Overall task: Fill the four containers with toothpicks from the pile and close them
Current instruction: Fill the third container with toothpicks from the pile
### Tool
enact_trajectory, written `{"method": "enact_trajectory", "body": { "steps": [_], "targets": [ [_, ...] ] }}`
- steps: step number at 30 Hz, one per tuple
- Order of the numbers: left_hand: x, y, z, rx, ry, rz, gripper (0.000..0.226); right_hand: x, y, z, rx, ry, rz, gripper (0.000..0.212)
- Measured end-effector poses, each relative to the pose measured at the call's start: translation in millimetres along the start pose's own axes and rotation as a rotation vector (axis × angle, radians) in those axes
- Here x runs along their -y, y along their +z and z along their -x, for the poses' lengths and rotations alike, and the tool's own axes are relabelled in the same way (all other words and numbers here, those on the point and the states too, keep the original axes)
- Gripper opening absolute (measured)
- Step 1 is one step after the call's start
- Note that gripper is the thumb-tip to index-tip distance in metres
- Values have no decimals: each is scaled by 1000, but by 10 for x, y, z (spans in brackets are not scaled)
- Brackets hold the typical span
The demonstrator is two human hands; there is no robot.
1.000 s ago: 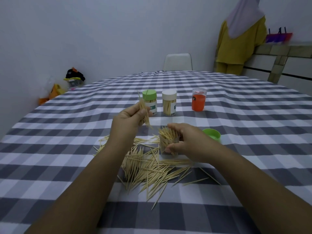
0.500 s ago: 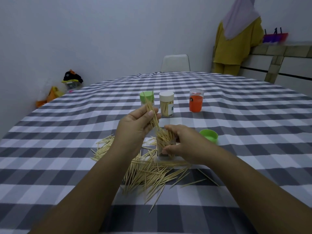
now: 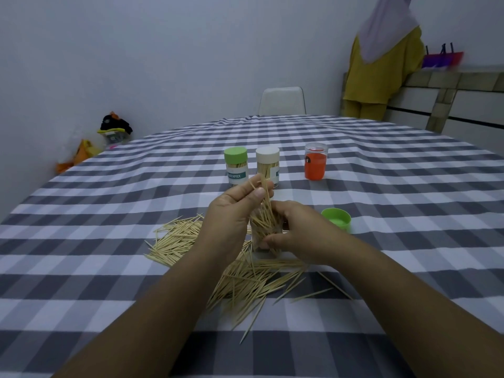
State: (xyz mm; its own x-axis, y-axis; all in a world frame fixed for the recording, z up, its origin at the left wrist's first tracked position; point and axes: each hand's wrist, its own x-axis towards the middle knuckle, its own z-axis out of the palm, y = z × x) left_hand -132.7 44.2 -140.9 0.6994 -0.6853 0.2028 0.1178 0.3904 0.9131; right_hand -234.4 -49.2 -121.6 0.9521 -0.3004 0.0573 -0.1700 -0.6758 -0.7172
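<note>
Pinching toothpick bundle [image 3: 263,197], L hand [image 3: 231,214]; R hand [image 3: 294,230] gripping container [image 3: 261,236], mostly hidden.

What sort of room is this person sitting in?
Most likely a dining room in a home. The large table wears a grey-and-white checked cloth, a white chair stands at its far side, and clothes hang against the plain wall.

Dim, cool bluish indoor light, soft faint shadows, wide-angle bending at edges, slight blur top right
</note>
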Motion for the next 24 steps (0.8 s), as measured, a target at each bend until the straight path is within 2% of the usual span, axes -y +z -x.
{"method": "enact_trajectory", "body": {
  "steps": [7,11,13,18,24],
  "targets": [
    [-9,-41,5,10,15,-57,32,3,-8,6,11,9,-4,40],
    [-19,-78,26,58,50,-293,22,2,-10,18,12,16,-16,41],
    [-29,-66,51,98,71,-381,20,-2,-12,19,5,8,-17,35],
    [-112,-104,61,233,64,-454,34,-9,-10,12,13,2,-22,29],
    [-115,-184,7,247,-22,-428,47,-21,-25,22,25,-14,-76,43]
  ]
}}
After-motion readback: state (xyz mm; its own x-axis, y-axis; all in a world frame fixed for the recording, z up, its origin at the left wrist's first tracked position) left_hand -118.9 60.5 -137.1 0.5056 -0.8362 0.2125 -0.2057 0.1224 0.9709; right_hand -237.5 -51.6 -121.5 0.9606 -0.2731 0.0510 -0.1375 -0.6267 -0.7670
